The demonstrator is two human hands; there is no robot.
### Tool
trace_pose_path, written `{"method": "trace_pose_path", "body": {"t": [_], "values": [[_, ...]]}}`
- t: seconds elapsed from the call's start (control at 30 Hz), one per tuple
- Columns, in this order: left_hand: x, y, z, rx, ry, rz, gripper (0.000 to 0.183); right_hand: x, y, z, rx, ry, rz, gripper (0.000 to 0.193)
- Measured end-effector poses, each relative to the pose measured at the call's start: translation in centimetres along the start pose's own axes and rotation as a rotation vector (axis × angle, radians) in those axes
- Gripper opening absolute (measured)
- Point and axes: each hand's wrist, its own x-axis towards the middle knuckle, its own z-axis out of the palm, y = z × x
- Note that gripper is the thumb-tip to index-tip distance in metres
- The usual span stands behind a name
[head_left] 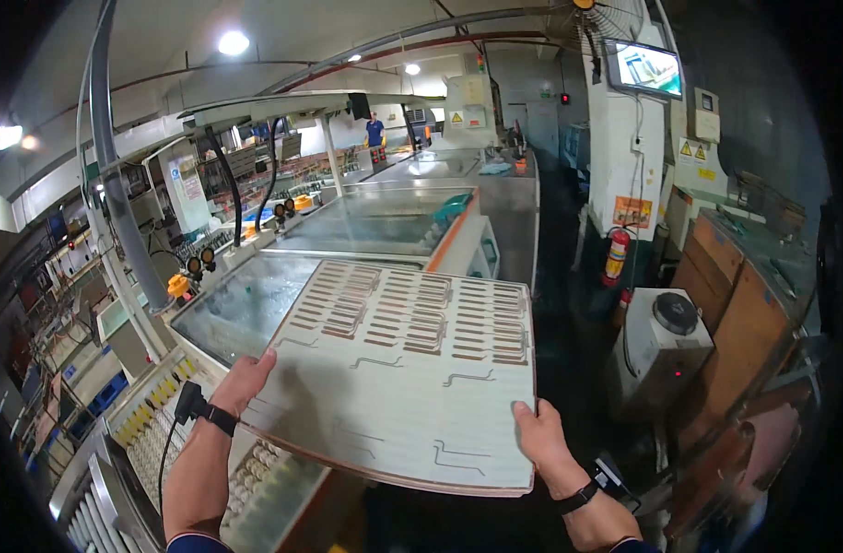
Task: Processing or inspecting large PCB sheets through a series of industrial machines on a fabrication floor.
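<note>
Both my hands hold a thin stack of large, pale printed circuit panels (421,392), tilted in front of me. Rows of brown, track-like strips run across the far half of the top panel, with a few thin bent lines on the near half. My left hand (244,384) is closed on the left edge, thumb on the top face. On the right edge, my right hand (541,441) grips in the same way, its thumb lying on top. The fingers beneath the stack are hidden. A dark strap circles each wrist, and a small black device sits at the left one.
A roller conveyor (156,433) lies under my left forearm, leading to a glass-covered wet machine (256,300). At right stand a white box-shaped unit (663,343), a red fire extinguisher (615,256) and a wooden bench (716,286). A person (375,132) in blue stands far off.
</note>
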Motion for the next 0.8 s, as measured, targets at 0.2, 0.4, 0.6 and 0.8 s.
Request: {"method": "trace_pose_path", "body": {"t": [0.2,0.4,0.6,0.8], "values": [[11.5,-4.1,-1.7,0.104,0.061,-0.130,0.082,7.3,-2.8,8.9,-0.135,-0.052,-0.031,0.034],[16.3,-3.3,-3.4,0.116,-0.131,-0.147,0.079,9.0,-6.7,13.0,0.264,-0.078,0.326,0.043],[21.4,-4.9,-0.5,0.388,-0.162,-0.156,0.073,9.2,-7.0,14.6,0.914,-0.392,0.574,0.054],[24.9,-4.4,-0.7,0.248,-0.253,-0.108,0.077,8.9,-7.2,17.9,0.923,-0.360,0.479,0.045]]}}
